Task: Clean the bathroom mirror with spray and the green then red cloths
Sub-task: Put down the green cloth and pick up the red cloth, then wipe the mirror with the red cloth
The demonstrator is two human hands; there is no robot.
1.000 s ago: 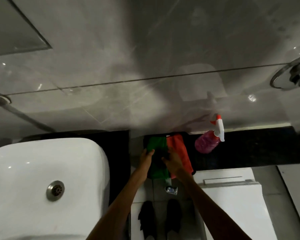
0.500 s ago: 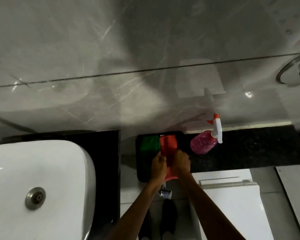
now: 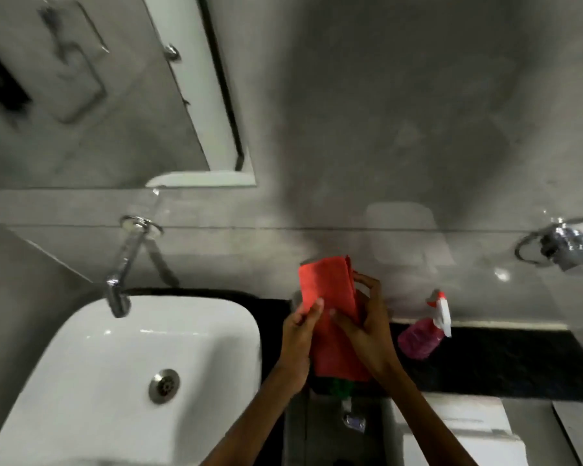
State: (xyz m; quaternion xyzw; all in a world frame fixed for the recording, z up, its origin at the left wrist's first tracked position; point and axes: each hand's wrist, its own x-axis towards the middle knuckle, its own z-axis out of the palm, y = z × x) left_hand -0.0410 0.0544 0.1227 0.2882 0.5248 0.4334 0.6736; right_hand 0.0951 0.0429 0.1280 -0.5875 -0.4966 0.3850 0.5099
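Head view: red cloth [image 3: 329,297] upright (seemingly folded) between both hands.

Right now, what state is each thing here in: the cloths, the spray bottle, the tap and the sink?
Red cloth: folded, held up in both hands.
Left hand: gripping its lower left edge.
Right hand: gripping its right side.
Green cloth: mostly hidden under the red one.
Spray bottle: on the dark counter, untouched.
Tap: no water running.
Sink: empty.
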